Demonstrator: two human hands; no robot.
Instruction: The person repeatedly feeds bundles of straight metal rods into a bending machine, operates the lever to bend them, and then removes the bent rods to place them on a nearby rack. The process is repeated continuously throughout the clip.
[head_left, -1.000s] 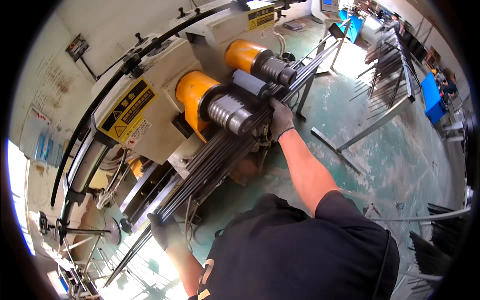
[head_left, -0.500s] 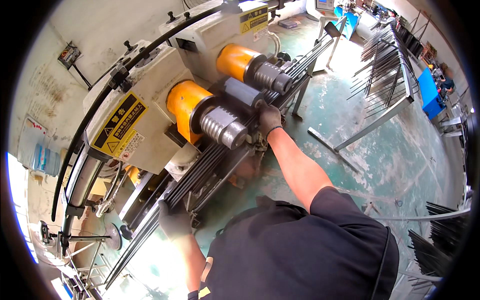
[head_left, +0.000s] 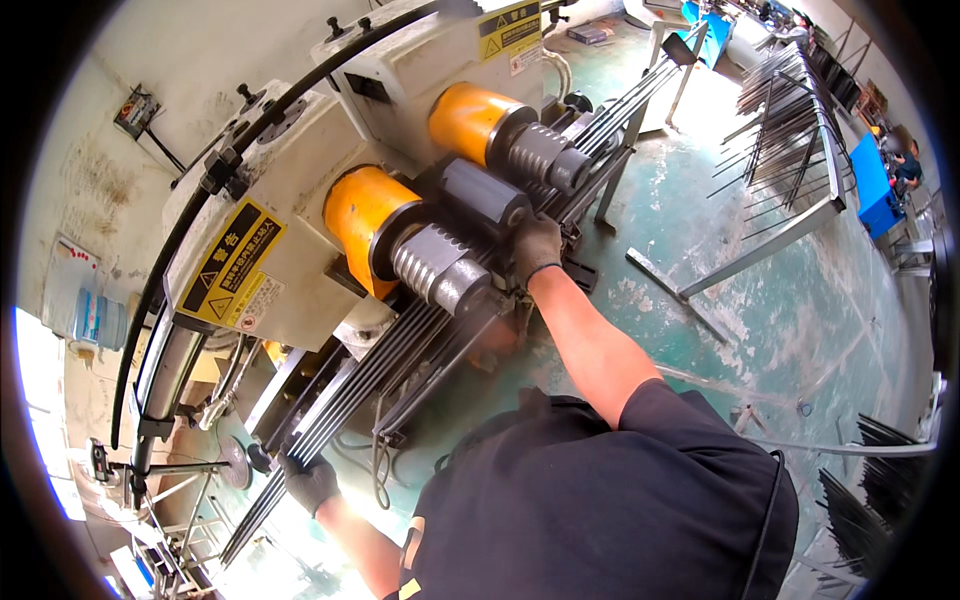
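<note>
A bundle of long thin dark metal rods runs slantwise through a large off-white machine, from lower left to upper right. My left hand, in a dark glove, is closed round the rods near their lower-left part. My right hand, gloved too, is closed at the rods just beside a grey block; its fingertips are partly hidden. Two ribbed steel cylinders with orange housings stick out over the bundle, one on each side of the grey block.
A thick black hose arches over the machine. To the right stands a metal rack with many dark rods on it, and more rods lie at lower right. A person is at the far right beside a blue box.
My left hand has slid down and left along the rods, away from the machine. My right hand stays by the grey block, slightly lower. The view has shifted a little.
</note>
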